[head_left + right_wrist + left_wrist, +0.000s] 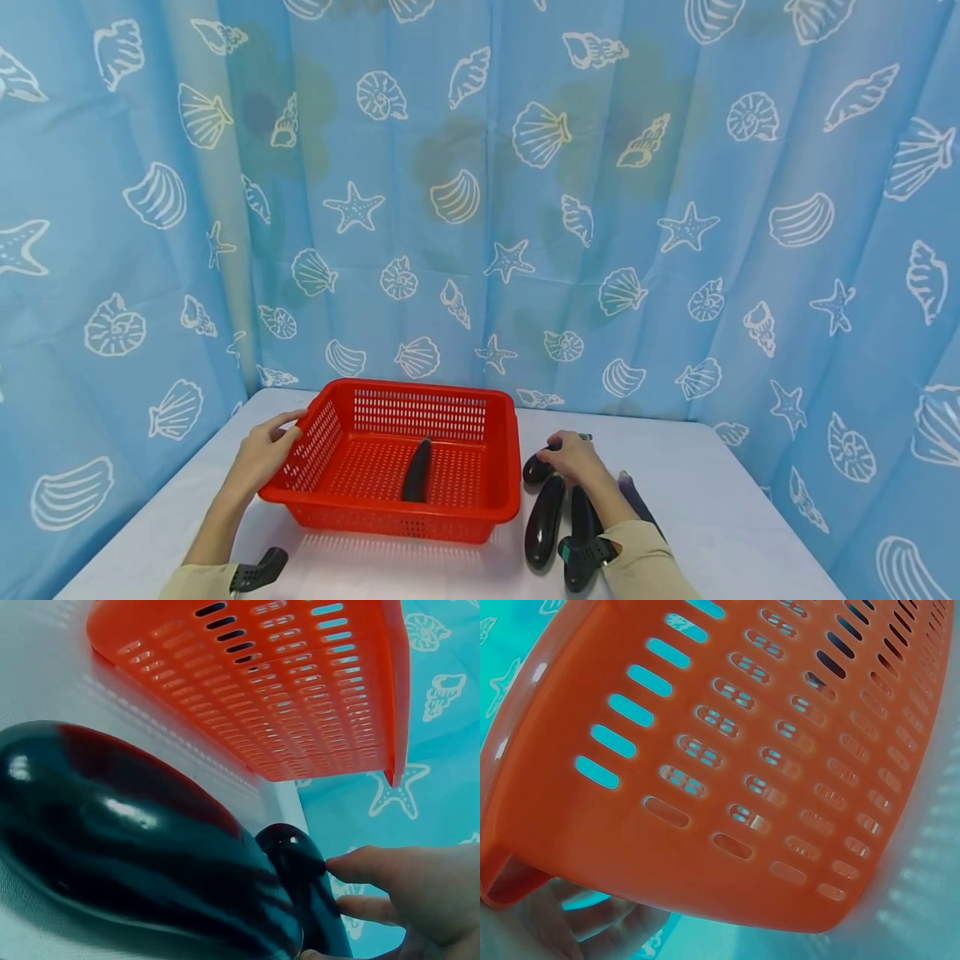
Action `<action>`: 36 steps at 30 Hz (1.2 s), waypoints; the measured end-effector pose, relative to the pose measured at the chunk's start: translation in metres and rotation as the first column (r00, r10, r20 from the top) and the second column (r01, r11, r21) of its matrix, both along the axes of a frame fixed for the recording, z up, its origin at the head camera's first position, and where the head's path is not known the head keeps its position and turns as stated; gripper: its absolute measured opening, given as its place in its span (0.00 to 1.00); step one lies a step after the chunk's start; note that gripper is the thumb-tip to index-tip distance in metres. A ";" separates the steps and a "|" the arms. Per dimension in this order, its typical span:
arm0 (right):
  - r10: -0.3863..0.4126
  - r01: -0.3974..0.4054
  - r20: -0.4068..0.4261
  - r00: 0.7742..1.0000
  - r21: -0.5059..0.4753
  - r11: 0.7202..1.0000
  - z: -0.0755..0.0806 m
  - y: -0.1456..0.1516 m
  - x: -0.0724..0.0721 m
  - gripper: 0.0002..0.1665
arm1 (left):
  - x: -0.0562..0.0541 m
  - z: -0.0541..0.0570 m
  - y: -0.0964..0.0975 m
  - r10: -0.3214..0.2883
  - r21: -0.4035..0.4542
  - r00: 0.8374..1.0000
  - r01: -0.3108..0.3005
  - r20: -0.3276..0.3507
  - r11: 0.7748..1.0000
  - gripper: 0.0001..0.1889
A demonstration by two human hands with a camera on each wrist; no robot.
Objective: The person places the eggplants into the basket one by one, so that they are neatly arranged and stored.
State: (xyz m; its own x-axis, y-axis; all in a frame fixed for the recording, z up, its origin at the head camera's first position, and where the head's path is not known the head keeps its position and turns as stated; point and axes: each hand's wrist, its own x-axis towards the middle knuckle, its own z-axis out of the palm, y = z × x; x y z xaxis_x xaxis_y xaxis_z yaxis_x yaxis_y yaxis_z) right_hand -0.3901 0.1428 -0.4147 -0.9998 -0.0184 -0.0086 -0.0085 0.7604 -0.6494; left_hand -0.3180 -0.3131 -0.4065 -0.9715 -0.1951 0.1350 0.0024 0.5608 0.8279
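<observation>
A red plastic basket (pixel 390 512) with slotted walls stands on the table, one dark eggplant (pixel 417 473) lying inside it. My left hand (pixel 264 454) grips the basket's left rim; in the left wrist view its fingers (pixel 611 922) show below that rim. Beyond the basket's right side, my right hand (pixel 576 458) holds the rearmost eggplant (pixel 536 472), thumb and fingers around it at table level. Closer to me lie another glossy eggplant (pixel 544 523), which looms large in the right wrist view, and one (pixel 581 533) partly under the right wrist.
A further eggplant (pixel 637 504) lies right of my right forearm, partly covered by the sleeve. White cloth covers the table (pixel 720 508). Blue curtains (pixel 465 317) with white shell prints hang behind it and at both sides.
</observation>
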 end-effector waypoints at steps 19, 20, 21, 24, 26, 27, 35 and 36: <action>0.017 -0.019 0.019 1.000 0.083 0.996 0.000 -0.004 -0.007 0.27 | 0.001 0.000 0.000 -0.003 0.001 1.000 0.003 0.002 1.000 0.27; 0.022 -0.023 0.010 1.000 0.087 0.996 0.000 -0.004 -0.007 0.27 | 0.001 0.000 0.000 -0.006 0.000 1.000 0.006 0.000 1.000 0.28; 0.026 -0.027 0.002 1.000 0.088 0.996 0.000 -0.005 -0.007 0.27 | 0.001 -0.001 0.000 -0.002 0.001 1.000 0.002 0.001 1.000 0.27; 0.038 -0.035 -0.031 0.999 0.088 0.996 -0.001 -0.007 -0.007 0.29 | 0.001 0.000 -0.001 0.004 -0.001 1.000 -0.004 0.002 1.000 0.28; 0.043 -0.039 -0.050 0.998 0.085 0.996 -0.001 -0.009 -0.008 0.31 | 0.000 0.000 -0.001 0.005 -0.002 1.000 -0.005 0.001 1.000 0.28; 0.043 -0.038 -0.053 0.998 0.082 0.996 -0.002 -0.011 -0.008 0.31 | 0.000 0.000 -0.001 0.009 0.000 1.000 -0.009 0.005 1.000 0.28; 0.013 -0.010 -0.072 0.997 0.037 0.999 -0.009 -0.013 -0.011 0.34 | 0.000 0.002 0.000 0.002 -0.011 1.000 -0.002 0.001 1.000 0.27; 0.006 -0.004 -0.070 0.998 0.024 1.000 -0.011 -0.013 -0.011 0.34 | 0.000 0.003 0.000 0.001 -0.015 1.000 -0.001 -0.001 1.000 0.27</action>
